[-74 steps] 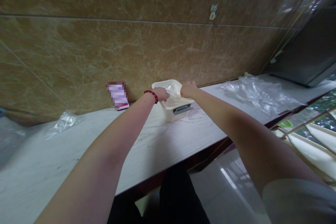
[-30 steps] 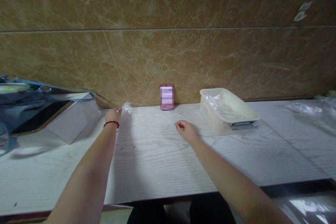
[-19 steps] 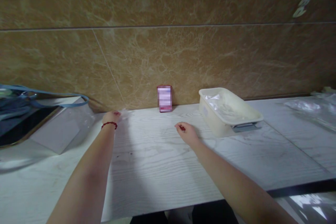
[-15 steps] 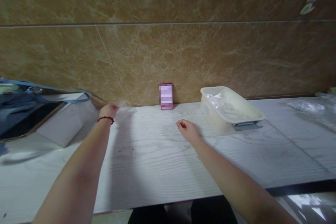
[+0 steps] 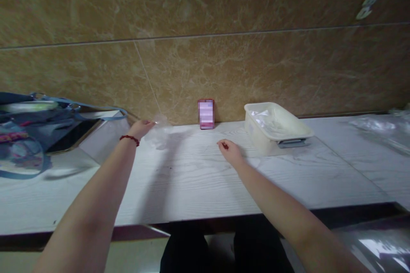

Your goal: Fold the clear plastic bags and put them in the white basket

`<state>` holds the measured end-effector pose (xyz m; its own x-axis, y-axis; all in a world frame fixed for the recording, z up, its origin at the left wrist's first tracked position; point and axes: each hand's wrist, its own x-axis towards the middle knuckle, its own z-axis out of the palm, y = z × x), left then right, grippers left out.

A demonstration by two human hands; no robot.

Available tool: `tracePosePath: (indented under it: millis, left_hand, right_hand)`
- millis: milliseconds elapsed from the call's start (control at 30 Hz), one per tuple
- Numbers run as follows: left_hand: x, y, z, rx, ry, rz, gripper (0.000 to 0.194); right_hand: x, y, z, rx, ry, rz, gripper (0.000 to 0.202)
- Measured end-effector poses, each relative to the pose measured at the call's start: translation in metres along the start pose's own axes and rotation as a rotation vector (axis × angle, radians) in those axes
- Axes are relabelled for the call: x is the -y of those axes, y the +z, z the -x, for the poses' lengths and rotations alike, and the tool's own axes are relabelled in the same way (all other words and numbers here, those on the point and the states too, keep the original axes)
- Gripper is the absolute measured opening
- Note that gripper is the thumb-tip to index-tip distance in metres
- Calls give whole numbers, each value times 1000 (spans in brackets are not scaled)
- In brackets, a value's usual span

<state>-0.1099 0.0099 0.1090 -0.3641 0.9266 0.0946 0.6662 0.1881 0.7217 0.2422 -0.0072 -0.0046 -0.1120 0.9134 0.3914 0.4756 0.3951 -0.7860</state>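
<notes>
While my left hand [image 5: 143,127] pinches a clear bag [image 5: 159,122] by its edge, flimsy and slippery I'd judge, my right hand [image 5: 229,152] rests loosely curled on the table [image 5: 198,179].

A person is wearing a red beaded bracelet [image 5: 129,139] on the left wrist, going bare-armed, showing red-painted nails on the right hand [image 5: 229,152], and wearing dark trousers [image 5: 221,251].
</notes>
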Motion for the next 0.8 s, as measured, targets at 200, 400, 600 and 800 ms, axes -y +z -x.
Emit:
tracePosePath:
  millis: [200,400,600,800]
  left_hand:
    - [-46,25,44,317,76,422,26]
    - [-90,24,90,625,70,641,22]
    - [-106,38,116,814,79,597,17]
    - [-121,51,135,586,211,558,30]
  right_hand:
    - [37,-9,-3,-4,-307,128,28]
    - [77,-23,-4,-35,-590,259,66]
    - [108,-50,-1,12,-819,315,37]
    - [151,-67,-2,158,-744,451,16]
